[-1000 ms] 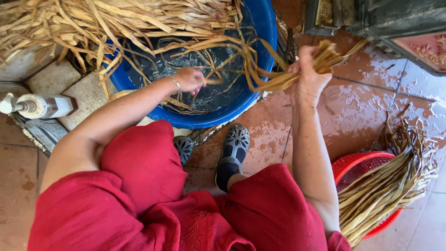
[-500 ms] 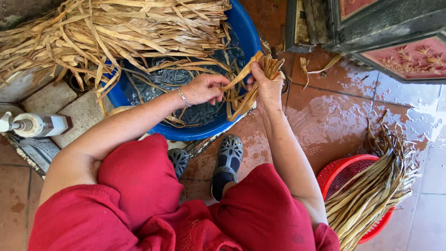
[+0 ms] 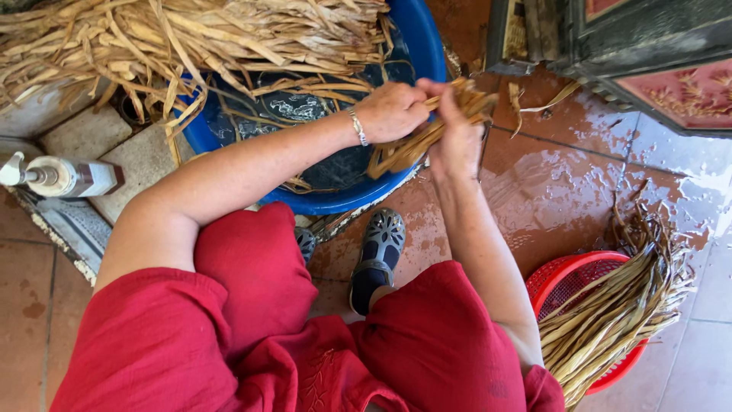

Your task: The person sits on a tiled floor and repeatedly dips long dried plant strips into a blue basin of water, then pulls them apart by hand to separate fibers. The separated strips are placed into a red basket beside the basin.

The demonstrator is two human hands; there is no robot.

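Left hand and right hand both closed around one bundle of wet dried leaves, held between them over the near rim of the blue tub. Beyond the hands, a loose leaf pile drapes across the tub. Right of the right hand, low: red basket with sorted leaves. Far left of the left hand: pump bottle. Floor wet.
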